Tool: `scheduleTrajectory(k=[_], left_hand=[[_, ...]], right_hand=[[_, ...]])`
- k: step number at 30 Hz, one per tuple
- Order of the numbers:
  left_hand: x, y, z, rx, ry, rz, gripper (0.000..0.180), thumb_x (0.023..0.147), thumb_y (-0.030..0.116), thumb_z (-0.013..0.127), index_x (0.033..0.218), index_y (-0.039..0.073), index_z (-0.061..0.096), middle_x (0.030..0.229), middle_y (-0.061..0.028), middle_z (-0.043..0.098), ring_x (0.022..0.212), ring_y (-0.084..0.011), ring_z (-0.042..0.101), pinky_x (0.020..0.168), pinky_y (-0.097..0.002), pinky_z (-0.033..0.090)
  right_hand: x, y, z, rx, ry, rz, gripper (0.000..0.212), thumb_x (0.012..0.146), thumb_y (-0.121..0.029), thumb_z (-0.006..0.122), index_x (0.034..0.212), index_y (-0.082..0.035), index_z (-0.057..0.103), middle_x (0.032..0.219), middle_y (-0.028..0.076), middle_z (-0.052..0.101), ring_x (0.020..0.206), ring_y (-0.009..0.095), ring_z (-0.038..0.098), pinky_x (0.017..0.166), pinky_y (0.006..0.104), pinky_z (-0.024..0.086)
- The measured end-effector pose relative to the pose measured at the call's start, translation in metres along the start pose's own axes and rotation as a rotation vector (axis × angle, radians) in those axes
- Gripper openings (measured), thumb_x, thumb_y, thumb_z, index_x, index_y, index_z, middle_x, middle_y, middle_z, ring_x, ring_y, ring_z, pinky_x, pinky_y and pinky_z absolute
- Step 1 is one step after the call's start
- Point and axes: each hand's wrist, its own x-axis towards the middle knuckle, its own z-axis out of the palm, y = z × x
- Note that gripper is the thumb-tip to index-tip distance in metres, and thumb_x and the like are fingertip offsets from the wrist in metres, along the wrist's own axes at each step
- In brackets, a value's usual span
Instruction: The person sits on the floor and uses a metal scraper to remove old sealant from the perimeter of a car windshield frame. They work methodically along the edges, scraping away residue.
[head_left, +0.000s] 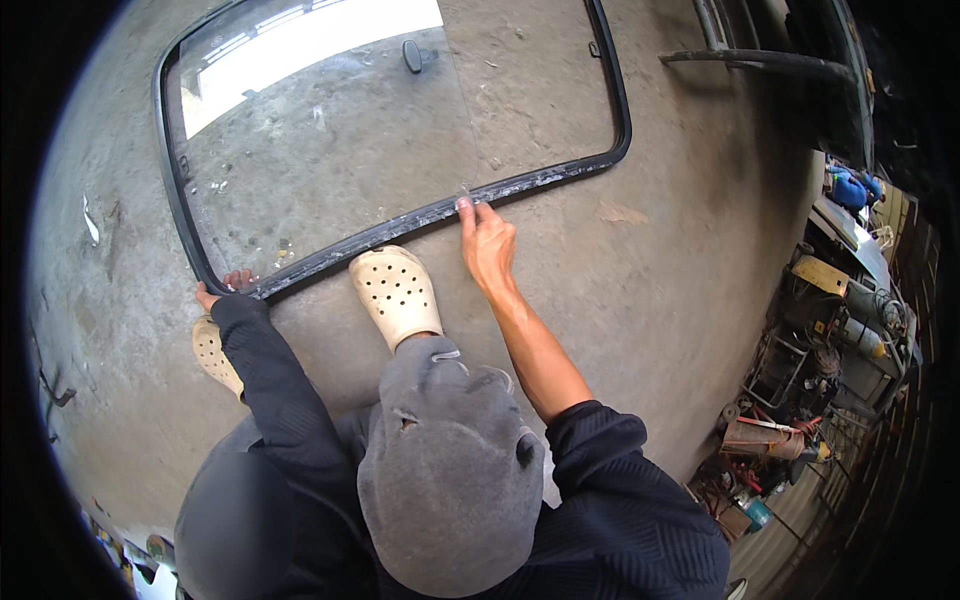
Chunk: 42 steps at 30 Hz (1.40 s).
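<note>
A framed sliding window (545, 178) with a black, rounded-corner frame lies over the concrete in front of me. Whitish residue marks its near rail. The glass pane (330, 165) is clear, reflects a bright patch and carries a small dark oval latch (411, 57). My left hand (228, 286) grips the near left corner, its fingers partly hidden behind the frame and sleeve. On the near rail, right of the middle, my right hand (488, 242) is closed, thumb on top. A small pale bit shows at its thumb tip; I cannot make out what it is.
My feet wear cream clogs (392, 292), right beside the near rail. At the upper right stands a dark tubular metal frame (760, 62). Tools, a yellow-topped item (820, 274) and clutter line the right wall. A brown flat scrap (622, 212) lies on the floor.
</note>
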Motion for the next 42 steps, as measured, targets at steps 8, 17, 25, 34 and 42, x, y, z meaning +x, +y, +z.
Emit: scheduleTrajectory(k=[8,17,25,34,42], left_hand=[[0.010,0.000,-0.003,-0.022,-0.026,-0.026,0.057,0.078,0.056,0.046,0.091,0.001,0.041,0.089,-0.0157,0.048,0.077,-0.0353,0.054,0.065,-0.0506,0.046],[0.017,-0.002,-0.006,-0.013,-0.034,-0.038,0.059,0.077,0.057,0.047,0.093,0.001,0.041,0.088,-0.0160,0.050,0.078,-0.0373,0.056,0.066,-0.0542,0.047],[0.024,-0.006,-0.009,-0.017,0.015,-0.049,0.056,0.076,0.058,0.047,0.084,0.002,0.044,0.090,-0.0174,0.052,0.080,-0.0391,0.058,0.064,-0.0537,0.046],[0.017,-0.009,-0.005,-0.019,0.020,-0.068,0.055,0.077,0.057,0.045,0.084,0.003,0.043,0.084,-0.0165,0.053,0.071,-0.0372,0.057,0.063,-0.0531,0.046],[0.013,-0.019,-0.011,-0.038,-0.047,-0.073,0.056,0.080,0.057,0.043,0.092,0.002,0.041,0.090,-0.0134,0.047,0.082,-0.0339,0.051,0.072,-0.0517,0.044]], right_hand=[[-0.001,-0.006,-0.001,-0.061,-0.035,0.027,0.046,0.091,-0.044,0.051,0.084,-0.001,0.065,0.076,0.027,0.063,0.073,0.046,0.062,0.065,0.0537,0.047],[-0.001,-0.007,-0.002,-0.046,-0.018,0.038,0.044,0.092,-0.043,0.051,0.085,-0.002,0.064,0.074,0.027,0.063,0.072,0.047,0.061,0.064,0.0534,0.047],[-0.003,-0.011,-0.003,-0.034,0.023,0.049,0.042,0.090,-0.041,0.054,0.080,-0.002,0.064,0.073,0.027,0.061,0.073,0.048,0.059,0.065,0.0506,0.047],[0.002,-0.008,-0.006,-0.029,0.037,0.092,0.042,0.091,-0.042,0.052,0.085,-0.002,0.065,0.074,0.026,0.062,0.072,0.048,0.059,0.065,0.0517,0.047],[0.010,0.008,-0.004,-0.022,0.075,0.086,0.042,0.091,-0.041,0.052,0.081,-0.002,0.063,0.070,0.026,0.060,0.071,0.048,0.059,0.064,0.0515,0.046]])
